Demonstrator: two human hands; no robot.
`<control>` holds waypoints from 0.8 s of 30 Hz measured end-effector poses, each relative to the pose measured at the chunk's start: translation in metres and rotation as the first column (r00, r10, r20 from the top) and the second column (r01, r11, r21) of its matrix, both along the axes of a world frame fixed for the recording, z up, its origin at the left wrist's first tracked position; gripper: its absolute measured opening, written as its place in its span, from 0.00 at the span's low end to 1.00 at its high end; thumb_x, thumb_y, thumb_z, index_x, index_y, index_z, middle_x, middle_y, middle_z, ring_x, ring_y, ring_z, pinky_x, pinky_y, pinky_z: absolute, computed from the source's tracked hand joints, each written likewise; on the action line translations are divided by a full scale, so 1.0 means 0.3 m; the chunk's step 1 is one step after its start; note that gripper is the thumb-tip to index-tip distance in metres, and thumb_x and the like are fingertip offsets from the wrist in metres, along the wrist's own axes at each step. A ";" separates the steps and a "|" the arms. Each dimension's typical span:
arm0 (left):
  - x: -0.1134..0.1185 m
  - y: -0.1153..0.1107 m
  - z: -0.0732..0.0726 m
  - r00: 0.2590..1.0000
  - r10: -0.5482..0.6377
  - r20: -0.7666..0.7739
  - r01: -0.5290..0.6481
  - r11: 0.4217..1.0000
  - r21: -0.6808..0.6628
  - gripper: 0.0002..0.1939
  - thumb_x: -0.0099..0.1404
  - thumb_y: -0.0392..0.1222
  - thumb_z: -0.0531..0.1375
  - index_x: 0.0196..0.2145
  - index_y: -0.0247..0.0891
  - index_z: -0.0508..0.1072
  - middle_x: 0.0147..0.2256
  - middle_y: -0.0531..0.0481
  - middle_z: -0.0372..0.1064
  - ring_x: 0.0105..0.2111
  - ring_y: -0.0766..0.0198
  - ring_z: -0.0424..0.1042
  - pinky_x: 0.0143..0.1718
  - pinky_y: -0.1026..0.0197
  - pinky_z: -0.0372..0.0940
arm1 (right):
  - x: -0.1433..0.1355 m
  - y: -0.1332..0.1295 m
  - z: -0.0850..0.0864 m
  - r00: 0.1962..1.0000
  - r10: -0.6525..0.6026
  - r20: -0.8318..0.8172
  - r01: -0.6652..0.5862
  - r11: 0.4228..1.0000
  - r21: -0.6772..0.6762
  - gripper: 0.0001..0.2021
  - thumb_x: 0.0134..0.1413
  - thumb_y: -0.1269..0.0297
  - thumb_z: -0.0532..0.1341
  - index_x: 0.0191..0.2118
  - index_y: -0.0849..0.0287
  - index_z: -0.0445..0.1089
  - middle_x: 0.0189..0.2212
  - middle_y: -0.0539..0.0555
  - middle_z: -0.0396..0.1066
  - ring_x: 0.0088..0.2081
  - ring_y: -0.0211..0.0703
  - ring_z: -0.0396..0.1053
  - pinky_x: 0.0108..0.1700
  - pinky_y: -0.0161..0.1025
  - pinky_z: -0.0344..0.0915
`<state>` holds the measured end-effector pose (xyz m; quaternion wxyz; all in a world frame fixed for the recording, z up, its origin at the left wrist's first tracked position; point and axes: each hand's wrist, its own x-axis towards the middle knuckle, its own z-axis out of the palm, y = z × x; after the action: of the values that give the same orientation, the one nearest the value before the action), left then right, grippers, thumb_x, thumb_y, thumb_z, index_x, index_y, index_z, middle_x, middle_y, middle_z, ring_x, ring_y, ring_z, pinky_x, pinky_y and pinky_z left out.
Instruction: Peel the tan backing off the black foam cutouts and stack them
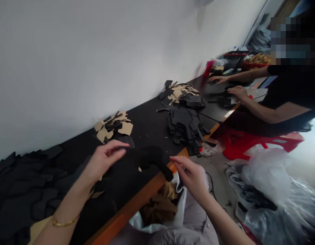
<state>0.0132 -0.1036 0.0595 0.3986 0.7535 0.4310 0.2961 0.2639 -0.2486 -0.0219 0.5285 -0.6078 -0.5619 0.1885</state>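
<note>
A black cut piece (153, 157) lies on the dark table between my two hands, its narrow end reaching over the wooden front edge. My left hand (106, 158) hovers to the left of it, thumb and fingers apart, with nothing seen between them. Close to the narrow end, on the right, is my right hand (189, 172); its fingers are spread and hold nothing. Behind my left hand sits a pile of tan and black scraps (125, 127). Dark cut pieces (27, 190) cover the table's left part.
Stacked black pieces (184, 122) and another scrap pile (177, 93) stand farther right. A bag of brown scraps (159, 207) hangs below the table edge (147, 189). At right are a person's arms (266, 110), a red stool (233, 146) and plastic bags (269, 173).
</note>
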 end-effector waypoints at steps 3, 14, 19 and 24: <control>0.075 -0.141 -0.022 0.981 -0.157 -0.117 0.143 0.983 -0.118 0.11 0.54 0.44 0.64 0.36 0.39 0.75 0.31 0.52 0.73 0.32 0.64 0.70 0.33 0.65 0.64 | -0.072 0.020 0.055 0.986 0.153 -0.062 -0.153 0.988 0.012 0.10 0.59 0.62 0.55 0.40 0.56 0.74 0.36 0.55 0.75 0.38 0.41 0.72 0.41 0.36 0.67; 0.134 -0.205 -0.065 0.967 -0.214 -0.142 0.189 0.968 -0.167 0.06 0.54 0.42 0.65 0.26 0.39 0.73 0.23 0.57 0.70 0.25 0.68 0.67 0.26 0.68 0.60 | -0.128 0.028 0.093 0.909 0.325 -0.261 -0.380 0.903 -0.198 0.09 0.53 0.63 0.58 0.30 0.62 0.73 0.24 0.51 0.72 0.27 0.34 0.66 0.29 0.29 0.61; 0.137 -0.215 -0.074 0.938 -0.309 -0.159 0.330 0.935 0.131 0.05 0.56 0.37 0.64 0.33 0.42 0.74 0.32 0.54 0.74 0.34 0.65 0.71 0.35 0.65 0.65 | -0.116 0.024 0.091 0.806 0.388 -0.447 -0.520 0.825 -0.221 0.11 0.53 0.59 0.57 0.28 0.62 0.66 0.22 0.47 0.63 0.24 0.30 0.57 0.26 0.27 0.55; 0.118 -0.244 -0.083 0.920 -0.323 -0.224 0.384 0.615 0.689 0.10 0.60 0.33 0.60 0.35 0.49 0.76 0.46 0.52 0.70 0.51 0.59 0.62 0.50 0.56 0.61 | -0.112 0.021 0.071 0.718 0.413 -0.560 -0.588 0.791 -0.170 0.15 0.54 0.53 0.56 0.29 0.61 0.62 0.22 0.45 0.58 0.25 0.30 0.54 0.27 0.27 0.54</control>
<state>0.0486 -0.1769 0.0345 0.1038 0.9290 0.1380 0.3273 0.2302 -0.2423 -0.0007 0.4698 -0.4413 -0.5116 0.5681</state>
